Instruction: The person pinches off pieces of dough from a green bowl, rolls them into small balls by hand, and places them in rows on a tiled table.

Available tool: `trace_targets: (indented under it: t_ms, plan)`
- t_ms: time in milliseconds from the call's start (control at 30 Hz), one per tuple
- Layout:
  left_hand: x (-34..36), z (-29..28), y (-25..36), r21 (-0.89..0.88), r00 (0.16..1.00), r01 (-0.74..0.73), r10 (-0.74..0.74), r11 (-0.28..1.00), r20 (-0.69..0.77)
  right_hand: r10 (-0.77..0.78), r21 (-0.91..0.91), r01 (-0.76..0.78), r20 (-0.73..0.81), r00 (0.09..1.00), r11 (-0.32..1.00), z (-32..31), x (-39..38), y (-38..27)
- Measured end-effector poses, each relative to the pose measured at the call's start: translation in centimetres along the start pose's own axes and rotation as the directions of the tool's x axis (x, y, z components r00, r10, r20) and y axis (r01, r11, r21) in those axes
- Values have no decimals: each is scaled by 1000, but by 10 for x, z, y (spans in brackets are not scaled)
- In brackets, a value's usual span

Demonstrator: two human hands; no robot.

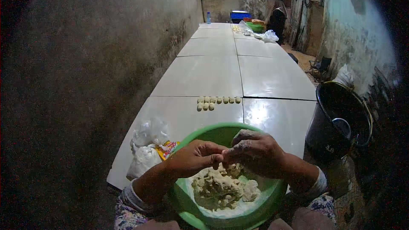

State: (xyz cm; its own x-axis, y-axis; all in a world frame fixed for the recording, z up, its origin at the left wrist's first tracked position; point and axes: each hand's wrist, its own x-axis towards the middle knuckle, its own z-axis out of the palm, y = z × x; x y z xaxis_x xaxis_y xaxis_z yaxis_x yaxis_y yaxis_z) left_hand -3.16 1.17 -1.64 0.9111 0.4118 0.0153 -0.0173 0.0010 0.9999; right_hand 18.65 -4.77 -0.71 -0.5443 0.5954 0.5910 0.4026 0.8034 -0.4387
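- Note left hand (194, 156) and right hand (260, 151) in from lower edge, wrists angled inward, above green bowl (221, 130).
- Find fingers (208, 160) of both hands curled, tips meeting; pale flour on right ones. Cannot tell of any piece pinched between.
- Find dough (221, 187) in the bowl, lumpy, floured, below the fingertips.
- Note plastic bags (147, 162) and yellow packet (167, 149) left of bowl.
- See two rows of small dough pieces (219, 100) beyond bowl on white tabletop (204, 74).
- See blue crate (240, 15) at far end.

Black bucket (318, 133), blue bottle (208, 18), perhaps a chair (325, 64)
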Motion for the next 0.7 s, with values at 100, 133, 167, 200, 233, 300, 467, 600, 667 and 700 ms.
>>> trace_targets:
  t_ms: [100,133,167,200,233,300,467,600,667,700]
  plan:
    - [1,9,9,4,994,34,-34,999,-101,-10,-128,11,8,1000,992,1,-2,-2]
    - [2,7,6,-42,995,22,-26,999,-92,-41,-197,42,7,999,980,1,-2,-4]
    - [1,6,4,-42,995,24,-28,999,-94,-43,-194,43,7,999,980,0,-1,-6]
    - [1,5,3,-40,995,34,-38,999,-97,0,-194,1,2,1000,981,-2,0,-9]
    - [1,4,2,-38,994,44,-48,998,-99,42,-194,-42,-2,999,980,-3,1,-10]
    - [3,-2,-1,-29,992,33,-36,999,-118,52,-31,-52,2,999,998,-9,6,-8]
    - [2,2,3,-31,992,59,-62,998,-109,62,58,-63,22,998,996,-16,4,0]
    - [2,0,1,-25,991,39,-42,999,-124,95,-60,-98,-60,994,993,-8,5,-4]
    - [1,0,3,-29,986,90,-93,996,-135,56,-129,-58,-14,998,990,-12,7,-11]
    - [2,0,3,-35,979,139,-143,990,-142,23,-198,-16,33,999,980,-13,7,-14]
